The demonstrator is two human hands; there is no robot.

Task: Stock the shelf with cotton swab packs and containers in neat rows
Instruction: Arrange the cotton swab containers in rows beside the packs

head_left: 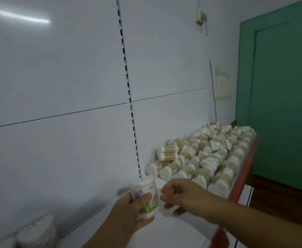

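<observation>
Cotton swab packs [209, 154] are already rowed along the shelf [243, 176] at right, with space left at lower centre, where a cotton swab container [146, 196] is gripped by the left hand [134, 212]; whether the curled right hand [180, 196] holds anything cannot be told.
</observation>
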